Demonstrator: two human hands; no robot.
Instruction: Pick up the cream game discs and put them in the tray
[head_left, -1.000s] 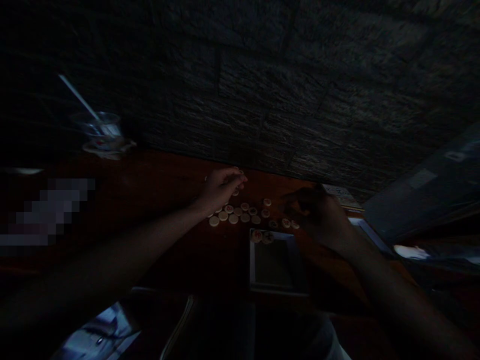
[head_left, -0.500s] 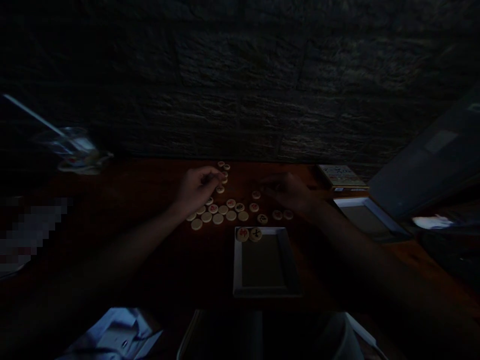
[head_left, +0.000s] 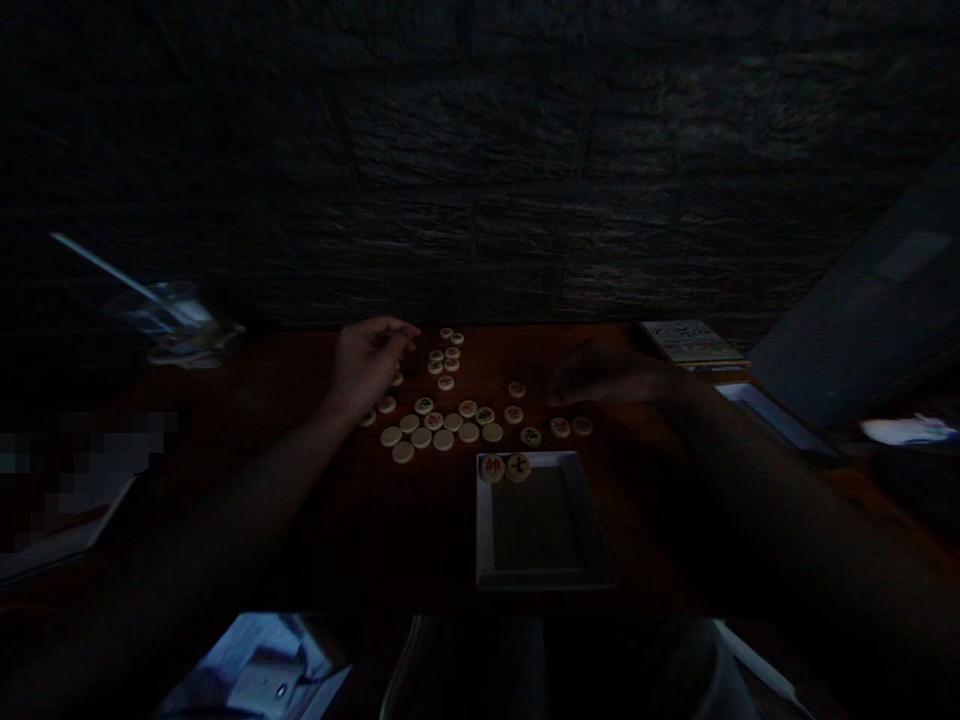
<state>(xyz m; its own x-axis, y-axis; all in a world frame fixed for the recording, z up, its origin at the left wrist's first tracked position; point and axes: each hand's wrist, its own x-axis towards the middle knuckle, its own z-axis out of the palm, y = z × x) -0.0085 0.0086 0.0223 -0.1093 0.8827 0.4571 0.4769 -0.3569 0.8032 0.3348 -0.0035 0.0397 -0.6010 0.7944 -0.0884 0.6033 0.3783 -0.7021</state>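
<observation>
My left hand point(head_left: 373, 365) is above the left side of a spread of round xiangqi pieces point(head_left: 443, 439). Its thumb and fingers are brought together; whether a piece is between them is hidden. To the right, my right hand point(head_left: 607, 372) hovers low over the table, fingers bent downward and too dark to make out, close to a red-marked piece point(head_left: 517, 389). Some pieces lie face down; others show red or black characters. A shallow box tray point(head_left: 604, 540) nearer me holds a red-marked piece point(head_left: 492, 468) and a black-marked piece point(head_left: 517, 467) at its far left corner.
A stone wall point(head_left: 480, 200) rises behind the wooden table point(head_left: 300, 350). On the left stands a clear cup point(head_left: 176, 310) with a straw. A flat printed box point(head_left: 690, 342) and a second tray point(head_left: 780, 415) lie at the right. The scene is very dark.
My left hand has moved left, away from the far pieces, which now show uncovered. My right hand has shifted slightly right. The view has turned a little to the left.
</observation>
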